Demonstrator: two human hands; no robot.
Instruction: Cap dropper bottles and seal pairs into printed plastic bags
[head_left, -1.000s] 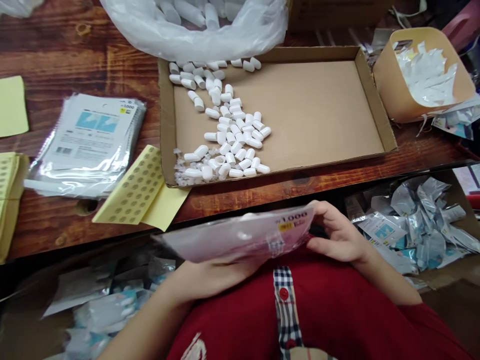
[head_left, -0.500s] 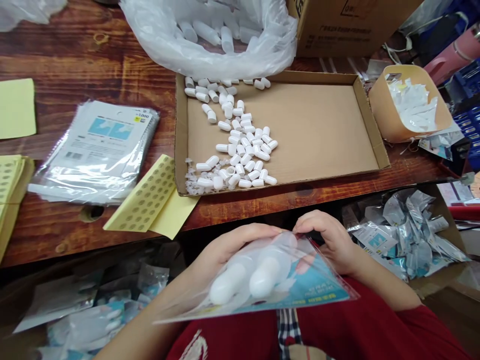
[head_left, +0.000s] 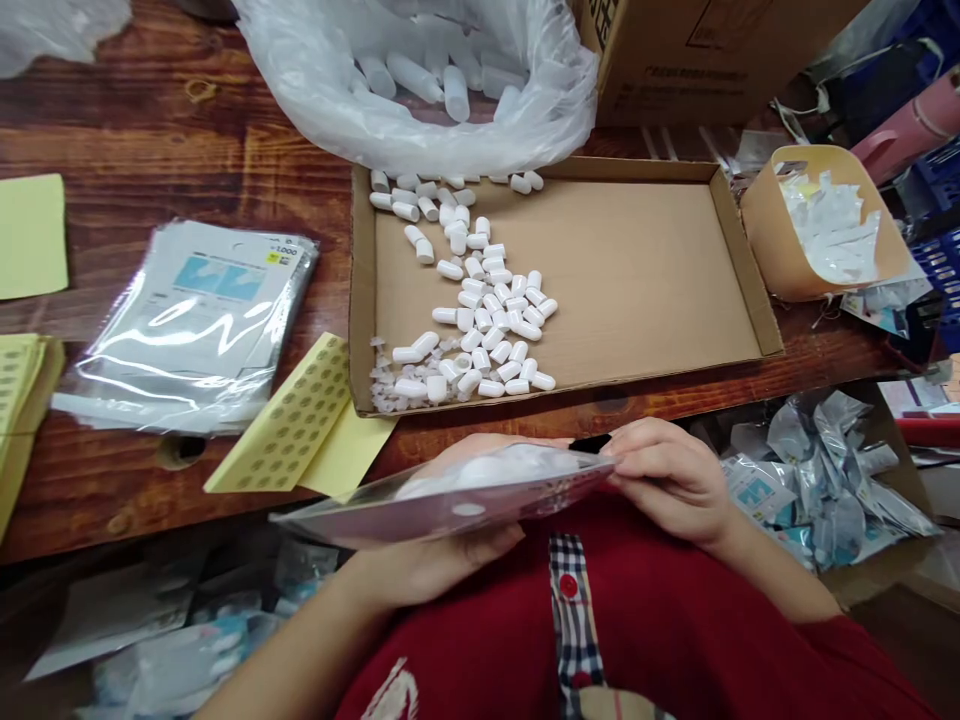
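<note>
A clear plastic bag [head_left: 360, 515] with white bottles in it is held nearly edge-on in front of my body. My left hand [head_left: 442, 555] wraps around the bag, thumb below and the other fingers mostly hidden behind it. At the bag's right end my right hand [head_left: 671, 480] pinches the corner between thumb and fingers. Just beyond the hands, a shallow cardboard tray [head_left: 660, 270] holds many small white caps [head_left: 487, 300] and a heap of tiny translucent plugs [head_left: 386, 385] in its near left corner.
Left of the tray are a stack of printed clear bags [head_left: 202, 310] and yellow sticker sheets [head_left: 289, 420]. Behind it sits a plastic sack of white bottles [head_left: 315, 90]; a beige bin [head_left: 772, 235] of small packets stands right. Filled bags [head_left: 832, 480] lie below the table's edge.
The bag has been tipped up from showing its bottles and blue card to nearly edge-on. My left hand now shows beneath it, and my right hand stays at its right end.
</note>
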